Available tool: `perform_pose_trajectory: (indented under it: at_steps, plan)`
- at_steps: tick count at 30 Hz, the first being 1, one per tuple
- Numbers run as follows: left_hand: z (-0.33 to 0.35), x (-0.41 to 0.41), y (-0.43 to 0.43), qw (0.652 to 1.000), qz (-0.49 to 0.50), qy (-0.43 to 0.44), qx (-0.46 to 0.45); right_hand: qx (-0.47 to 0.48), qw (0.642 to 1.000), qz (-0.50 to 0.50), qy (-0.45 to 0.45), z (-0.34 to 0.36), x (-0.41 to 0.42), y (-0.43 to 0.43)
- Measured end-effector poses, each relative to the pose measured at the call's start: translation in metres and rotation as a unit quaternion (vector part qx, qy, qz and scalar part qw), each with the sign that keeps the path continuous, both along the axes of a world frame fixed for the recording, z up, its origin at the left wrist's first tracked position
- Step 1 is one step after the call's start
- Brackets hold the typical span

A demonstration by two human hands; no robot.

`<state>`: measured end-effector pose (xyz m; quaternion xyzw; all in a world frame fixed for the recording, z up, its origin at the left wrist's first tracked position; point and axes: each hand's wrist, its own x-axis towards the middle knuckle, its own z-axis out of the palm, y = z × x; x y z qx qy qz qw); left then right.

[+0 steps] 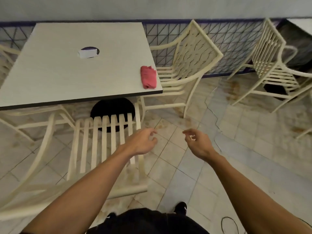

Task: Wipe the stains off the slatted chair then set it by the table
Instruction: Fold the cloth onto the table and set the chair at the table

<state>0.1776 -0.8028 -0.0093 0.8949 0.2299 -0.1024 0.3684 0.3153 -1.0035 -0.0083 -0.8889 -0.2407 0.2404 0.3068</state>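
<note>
A cream slatted chair stands right in front of me, its seat pushed partly under the near edge of the white square table. A folded red cloth lies on the table's near right corner. My left hand hovers over the right edge of the chair's seat, fingers loosely curled, holding nothing. My right hand hangs over the tiled floor to the right of the chair, fingers relaxed and empty.
A second cream chair stands at the table's right side, a third farther right. A small white object lies mid-table. A patterned low wall runs behind. The tiled floor shows brown stains; a cable lies at bottom right.
</note>
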Motion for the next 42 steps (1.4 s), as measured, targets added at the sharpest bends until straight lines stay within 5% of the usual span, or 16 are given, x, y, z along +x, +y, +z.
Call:
perform_pose_trajectory:
  at_steps: [11,20,30,37,42]
  plan:
    - [-0.02,0.133,-0.071,0.979,0.158,-0.046,-0.121,0.031,0.999,0.014,0.043,0.014,0.163,-0.043]
    - [-0.071,0.26,-0.044,0.917,0.312,-0.029,-0.246,0.018,0.991,0.016,0.128,-0.031,0.293,0.009]
    - [-0.105,0.418,0.056,0.788,0.492,-0.032,-0.369,0.041,0.962,-0.069,0.259,-0.065,0.449,0.122]
    - [-0.146,0.482,0.111,0.639,0.607,-0.05,-0.47,0.024,0.923,-0.107,0.369,-0.112,0.499,0.184]
    - [-0.197,0.521,0.143,0.517,0.668,-0.126,-0.52,0.049,0.843,-0.194,0.499,-0.166,0.539,0.221]
